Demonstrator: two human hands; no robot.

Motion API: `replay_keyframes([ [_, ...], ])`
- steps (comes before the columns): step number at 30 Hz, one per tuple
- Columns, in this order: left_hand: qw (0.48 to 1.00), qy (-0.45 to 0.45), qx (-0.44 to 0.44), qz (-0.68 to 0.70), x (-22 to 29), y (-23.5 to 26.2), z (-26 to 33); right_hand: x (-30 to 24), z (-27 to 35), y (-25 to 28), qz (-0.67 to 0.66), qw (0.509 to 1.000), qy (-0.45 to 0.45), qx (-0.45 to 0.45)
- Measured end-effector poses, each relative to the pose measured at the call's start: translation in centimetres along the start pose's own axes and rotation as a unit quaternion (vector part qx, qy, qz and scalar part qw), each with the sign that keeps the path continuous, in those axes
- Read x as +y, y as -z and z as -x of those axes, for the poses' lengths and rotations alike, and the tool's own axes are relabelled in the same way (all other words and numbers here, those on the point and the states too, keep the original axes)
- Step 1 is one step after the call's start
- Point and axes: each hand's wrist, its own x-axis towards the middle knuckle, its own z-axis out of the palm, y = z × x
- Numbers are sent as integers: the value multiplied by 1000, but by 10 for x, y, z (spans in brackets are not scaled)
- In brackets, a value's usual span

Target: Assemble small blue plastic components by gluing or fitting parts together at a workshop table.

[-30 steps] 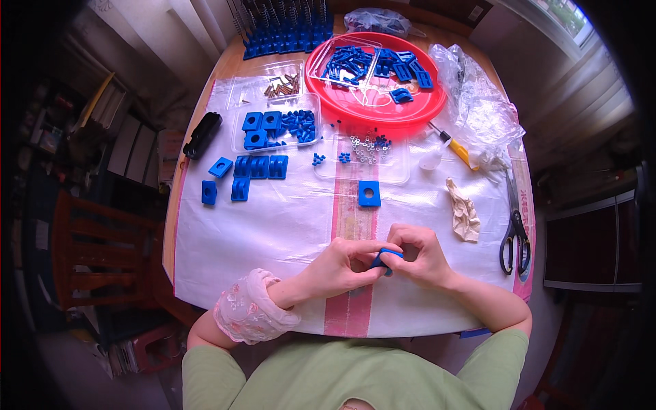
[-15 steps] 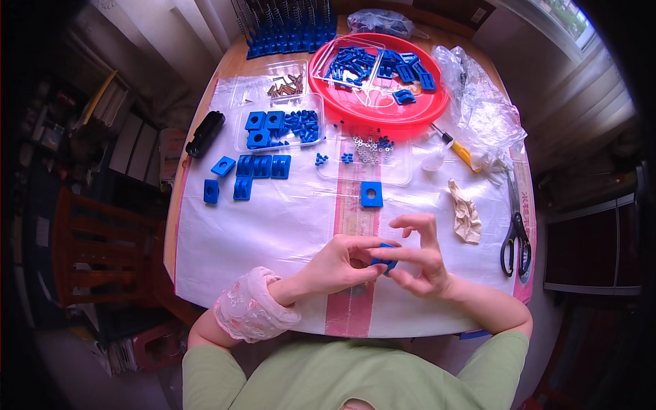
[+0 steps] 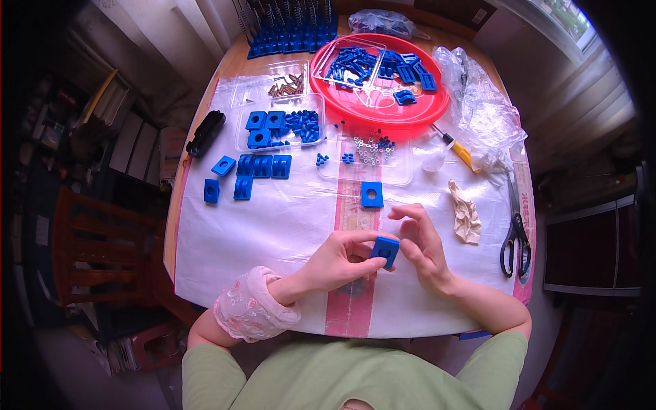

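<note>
My left hand (image 3: pixel 336 261) pinches a blue square plastic block (image 3: pixel 387 247) between thumb and fingers, its broad face tilted up with a round recess partly behind the thumb. Close on its right, my right hand (image 3: pixel 426 254) has its fingers apart and loosely bent, with nothing seen in them. Whether a fingertip still touches the block's edge I cannot tell. Beyond both hands a similar blue square piece with a round hole (image 3: pixel 372 195) lies flat on the white cloth.
At left are blue arched pieces (image 3: pixel 262 166) and a clear tray (image 3: pixel 239 142) of blue parts. Small white rings (image 3: pixel 369 149) lie farther back, before a red basin (image 3: pixel 383 113). To the right are a yellow-handled screwdriver (image 3: pixel 465 156), a crumpled beige glove-like thing (image 3: pixel 466 217) and black-handled scissors (image 3: pixel 516 242).
My right hand has drawn back to the right off the blue block, its fingers opening. The block stays in my left hand and now shows its broad face.
</note>
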Motion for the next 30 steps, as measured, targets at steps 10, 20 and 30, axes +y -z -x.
replay_keyframes([
  [10,999,-26,17,-7,-7,1,0,2,-5,5,86,993,25,-81],
  [20,1000,-22,-12,6,-8,2,0,-1,-3,6,75,995,-9,-69],
  [30,998,-28,-52,18,-3,7,0,1,-2,4,80,996,-6,-46],
])
